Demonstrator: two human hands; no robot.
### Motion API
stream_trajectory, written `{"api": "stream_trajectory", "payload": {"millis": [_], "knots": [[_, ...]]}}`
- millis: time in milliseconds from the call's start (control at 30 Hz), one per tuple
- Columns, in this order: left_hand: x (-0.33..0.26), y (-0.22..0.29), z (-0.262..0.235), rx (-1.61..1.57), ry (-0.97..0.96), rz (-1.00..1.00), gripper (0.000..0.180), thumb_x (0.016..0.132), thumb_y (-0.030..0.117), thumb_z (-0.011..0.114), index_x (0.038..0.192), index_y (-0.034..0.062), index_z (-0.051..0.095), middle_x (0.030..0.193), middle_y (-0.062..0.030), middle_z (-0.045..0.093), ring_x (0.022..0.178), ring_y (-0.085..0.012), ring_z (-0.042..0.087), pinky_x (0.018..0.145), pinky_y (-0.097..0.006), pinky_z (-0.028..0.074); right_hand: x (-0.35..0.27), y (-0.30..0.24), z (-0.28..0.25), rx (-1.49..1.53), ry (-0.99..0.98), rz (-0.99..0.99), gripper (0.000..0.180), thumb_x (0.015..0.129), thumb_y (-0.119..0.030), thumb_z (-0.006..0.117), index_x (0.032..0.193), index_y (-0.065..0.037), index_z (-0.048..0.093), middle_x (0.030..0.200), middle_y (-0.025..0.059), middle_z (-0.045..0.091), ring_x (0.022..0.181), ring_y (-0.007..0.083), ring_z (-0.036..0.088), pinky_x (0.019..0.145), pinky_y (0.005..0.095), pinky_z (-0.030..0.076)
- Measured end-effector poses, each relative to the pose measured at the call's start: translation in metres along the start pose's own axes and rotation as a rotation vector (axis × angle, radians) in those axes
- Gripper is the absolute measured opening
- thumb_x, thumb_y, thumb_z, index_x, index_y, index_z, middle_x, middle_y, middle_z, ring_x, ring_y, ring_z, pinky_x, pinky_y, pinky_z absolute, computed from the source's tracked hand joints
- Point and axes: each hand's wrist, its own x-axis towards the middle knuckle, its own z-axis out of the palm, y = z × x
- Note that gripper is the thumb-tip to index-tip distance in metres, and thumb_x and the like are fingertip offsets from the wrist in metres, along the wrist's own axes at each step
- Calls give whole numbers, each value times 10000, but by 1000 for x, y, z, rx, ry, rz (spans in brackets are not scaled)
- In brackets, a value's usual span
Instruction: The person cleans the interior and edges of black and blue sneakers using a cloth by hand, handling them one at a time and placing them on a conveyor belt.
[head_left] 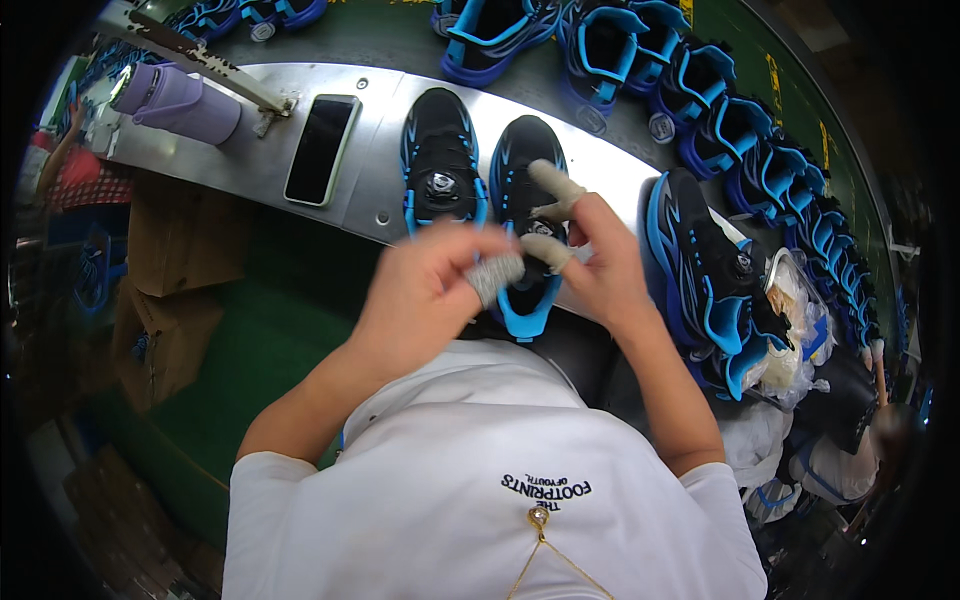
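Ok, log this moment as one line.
left hand: on fingertip cover | right hand: wrapped fingers raised | beneath: black-blue shoe pair on metal shelf

A curved metal workbench (250, 160) spans the scene. Green floor (250, 350) lies below it. Cardboard boxes (165, 290) stand at left.

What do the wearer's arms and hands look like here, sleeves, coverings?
Short white sleeves end above the elbows; forearms are bare. The left hand wears a grey knitted finger cot on one of its fingers. The right hand has beige cloth wraps on at least two fingers. No gloves, watch or rings visible.
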Motion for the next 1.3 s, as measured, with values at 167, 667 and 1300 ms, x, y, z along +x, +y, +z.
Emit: {"api": "stream_trajectory", "payload": {"millis": [167, 667, 1300], "knots": [[49, -27, -25, 693, 473, 303, 390, 788, 55, 720, 1172, 57, 647, 1013, -59, 598, 872, -155, 551, 749, -263, 440, 15, -12, -10, -23, -72, 99, 572, 849, -79, 720, 1389, -76, 532, 1006, 54, 664, 722, 112, 466, 708, 247, 452], [48, -28, -60, 313, -52, 191, 389, 763, 132, 773, 1115, 41, 635, 1034, -69, 581, 915, -173, 540, 828, -269, 436, 31, -10, -11, -33, -116, 146, 415, 893, -44, 655, 1303, -51, 596, 955, 69, 666, 741, 106, 554, 725, 253, 480], [68, -50, -77, 446, -31, 432, 315, 774, 131, 721, 1071, 57, 647, 1199, -89, 594, 1130, -256, 524, 1008, -358, 398, 46, 2, 3, -103, -223, 102, 257, 878, -73, 674, 1131, -27, 660, 785, 90, 541, 679, 191, 512, 663, 303, 444]]}}
